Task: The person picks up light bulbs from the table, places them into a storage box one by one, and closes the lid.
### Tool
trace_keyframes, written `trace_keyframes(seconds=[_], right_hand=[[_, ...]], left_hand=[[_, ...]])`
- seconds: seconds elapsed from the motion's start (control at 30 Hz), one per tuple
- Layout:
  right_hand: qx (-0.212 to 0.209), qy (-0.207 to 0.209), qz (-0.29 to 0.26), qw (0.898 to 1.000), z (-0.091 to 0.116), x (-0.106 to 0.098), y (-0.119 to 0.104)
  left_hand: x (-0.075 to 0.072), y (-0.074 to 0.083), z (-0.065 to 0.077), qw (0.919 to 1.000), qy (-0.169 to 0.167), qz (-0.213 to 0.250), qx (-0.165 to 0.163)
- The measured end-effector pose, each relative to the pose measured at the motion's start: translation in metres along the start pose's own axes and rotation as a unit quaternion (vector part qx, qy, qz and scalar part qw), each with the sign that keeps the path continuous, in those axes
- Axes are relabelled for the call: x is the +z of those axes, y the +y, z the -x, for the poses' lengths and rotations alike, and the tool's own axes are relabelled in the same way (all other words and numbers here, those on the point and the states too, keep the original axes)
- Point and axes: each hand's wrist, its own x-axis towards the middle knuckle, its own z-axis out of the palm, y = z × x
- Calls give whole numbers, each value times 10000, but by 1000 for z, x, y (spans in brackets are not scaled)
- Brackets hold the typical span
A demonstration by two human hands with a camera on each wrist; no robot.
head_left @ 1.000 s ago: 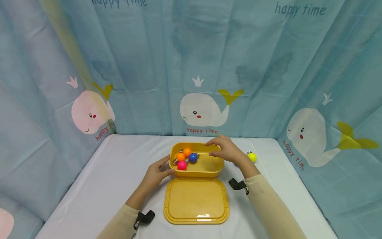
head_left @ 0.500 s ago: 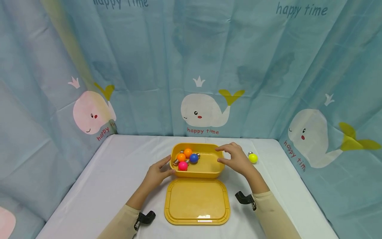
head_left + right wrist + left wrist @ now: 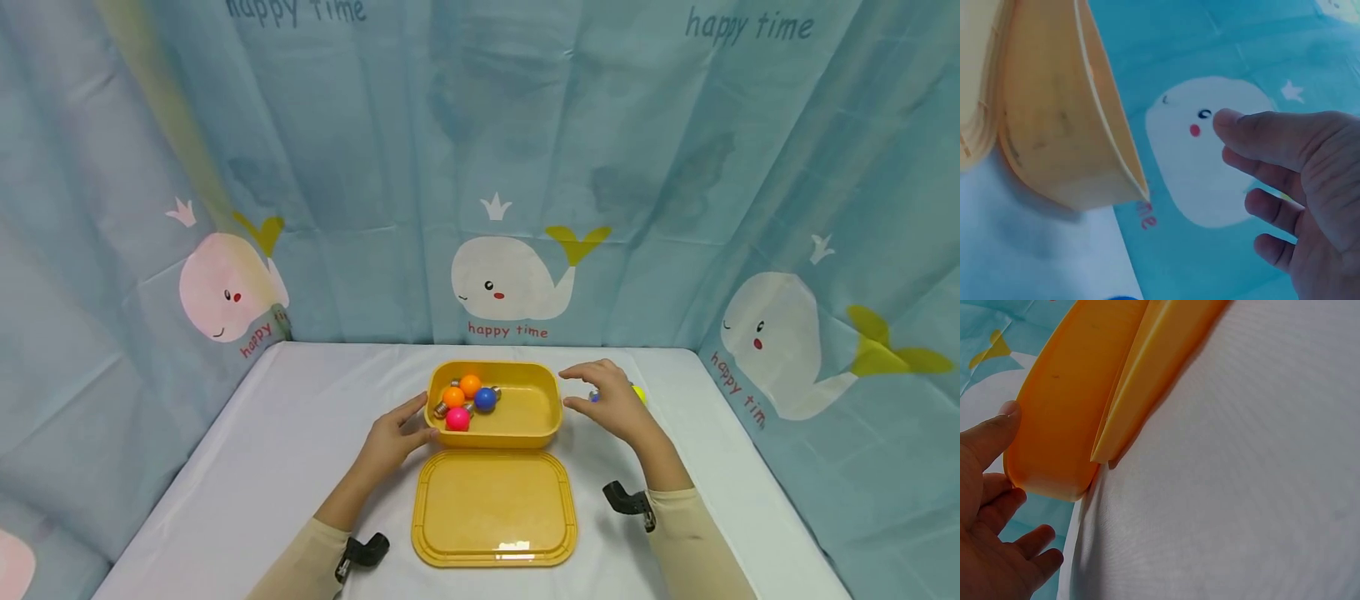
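Note:
A yellow plastic box [image 3: 523, 435] stands at the middle of the table, holding small bulb-shaped pieces with metal screw bases: orange bulbs [image 3: 470, 386], a pink bulb [image 3: 457, 419] and a blue bulb [image 3: 485, 400]. At the box's left end is my left hand [image 3: 392, 437], with thumb and fingertips touching the end wall and rim. My right hand [image 3: 611, 404] hovers just right of the box, its thumb and fingers apart and nothing between them. Beyond that hand, partly hidden by it, are a second blue bulb [image 3: 594, 397] and a yellow bulb [image 3: 639, 393].
A flat yellow lid [image 3: 495, 508] lies in front of the box, close to its front wall. White cloth [image 3: 300, 433] covers the table. Blue curtains [image 3: 360, 275] with whale prints enclose the back and sides.
My right hand has moved right, from over the box's right half to outside it, bringing it nearer the loose bulbs. The left hand and the bulbs in the box keep their places.

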Motion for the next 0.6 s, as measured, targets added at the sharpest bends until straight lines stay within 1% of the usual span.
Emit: trace_keyframes(seconds=[0.13, 0.23, 0.4, 0.6], right_hand=[[-35, -14, 17, 10000, 2, -10, 7], [18, 22, 30, 10000, 5, -18, 13], [425, 15, 49, 9991, 10, -28, 27], [1006, -50, 242, 9946, 14, -29, 44]], left_hand=[[-1, -1, -1, 10000, -14, -24, 33], [0, 0, -1, 10000, 4, -24, 32], [1, -2, -2, 9999, -5, -92, 42], [1, -3, -1, 10000, 7, -69, 2]])
